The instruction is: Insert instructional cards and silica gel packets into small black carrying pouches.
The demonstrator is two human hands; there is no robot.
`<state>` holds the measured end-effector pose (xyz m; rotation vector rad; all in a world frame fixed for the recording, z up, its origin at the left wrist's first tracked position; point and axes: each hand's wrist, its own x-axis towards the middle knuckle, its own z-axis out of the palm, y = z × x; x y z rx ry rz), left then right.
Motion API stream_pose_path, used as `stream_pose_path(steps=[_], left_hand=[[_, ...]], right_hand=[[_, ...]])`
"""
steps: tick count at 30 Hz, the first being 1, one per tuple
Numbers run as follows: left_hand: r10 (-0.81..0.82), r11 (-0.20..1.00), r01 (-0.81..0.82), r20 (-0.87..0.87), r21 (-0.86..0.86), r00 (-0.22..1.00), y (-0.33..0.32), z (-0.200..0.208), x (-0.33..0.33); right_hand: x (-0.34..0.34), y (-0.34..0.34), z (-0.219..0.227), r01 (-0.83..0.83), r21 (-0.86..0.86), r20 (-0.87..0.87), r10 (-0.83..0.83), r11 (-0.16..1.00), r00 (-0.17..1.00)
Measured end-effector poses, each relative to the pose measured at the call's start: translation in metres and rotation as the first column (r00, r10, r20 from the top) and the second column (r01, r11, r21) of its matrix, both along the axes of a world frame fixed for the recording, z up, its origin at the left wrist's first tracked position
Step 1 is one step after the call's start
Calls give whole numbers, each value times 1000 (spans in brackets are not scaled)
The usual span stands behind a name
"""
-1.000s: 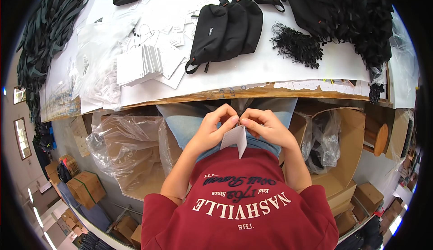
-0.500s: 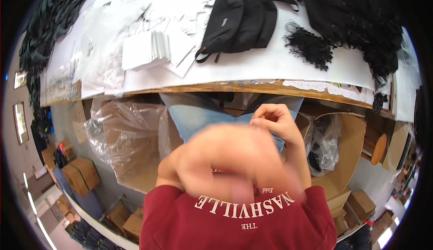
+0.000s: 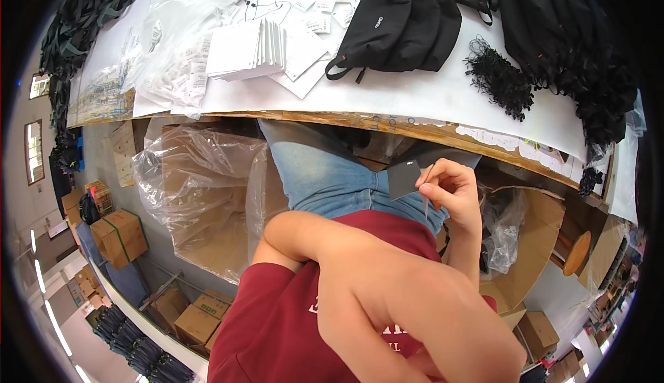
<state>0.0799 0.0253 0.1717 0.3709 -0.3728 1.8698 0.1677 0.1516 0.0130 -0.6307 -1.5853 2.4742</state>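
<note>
My right hand [image 3: 453, 193] is closed in a pinch over my lap, thumb and fingertips on the edge of a small black card tag [image 3: 404, 180]. A thin pale strip dangles just below that thumb; what it is I cannot make out. My left hand [image 3: 429, 307] looms large, close to the camera, crossing in front of my dark red shirt [image 3: 277, 328]. Its fingers bend down and run off the lower edge, so their tips are hidden. Beyond my lap, overlapping black bags [image 3: 401, 30] lie on the white-covered table [image 3: 387, 92].
A stack of white cards [image 3: 245, 50] stands on the table, with loose labels around it. Right of the bags lies a bundle of black cords [image 3: 499, 79]. Plastic-lined cardboard boxes [image 3: 207, 210] flank my legs under the wooden table edge [image 3: 311, 123].
My left hand has moved toward the lower right and nearer the camera. The black tag in my right hand now shows, and that hand sits slightly farther right. The view has shifted.
</note>
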Motion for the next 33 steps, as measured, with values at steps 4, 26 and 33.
stream_pose_path(steps=[4,26,33], left_hand=[[173,853,267,-725,449,666,51,-27,-77],[-402,269,-960,-897,75,-183,5,-182,-153],[-415,432,-804,-881,-410,226,-1,-154,-108]], right_hand=[[-2,-2,-2,32,106,-84,-24,994,996],[-14,-15,-1,40,406,131,-102,913,986],[-31,-16,6,131,634,172,-305,762,937]])
